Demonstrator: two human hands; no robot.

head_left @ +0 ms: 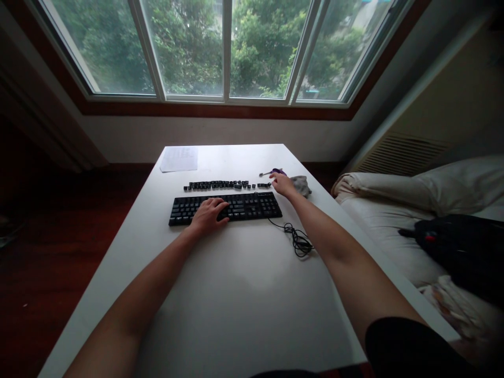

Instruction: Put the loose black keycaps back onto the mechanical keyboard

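Observation:
A black keyboard (244, 206) lies across the white table. My left hand (208, 214) rests on its left-middle part, fingers stretched over the keys and thumb apart. Behind the keyboard, a row of loose black keycaps (216, 185) runs from left to right. My right hand (282, 185) reaches past the keyboard's far right corner, at the right end of that row. Its fingers point left and look apart, with nothing visible between them. Just beyond them lies a small tool with a purple handle (279, 171). A grey cloth (301, 186) sits beside my right wrist.
The keyboard's black cable (298, 242) lies bundled on the table (236, 294), next to my right forearm. Printed paper (180, 159) lies at the far left corner. To the right stands a light sofa (366, 210) with a dark bag (460, 247) on it. A window is ahead.

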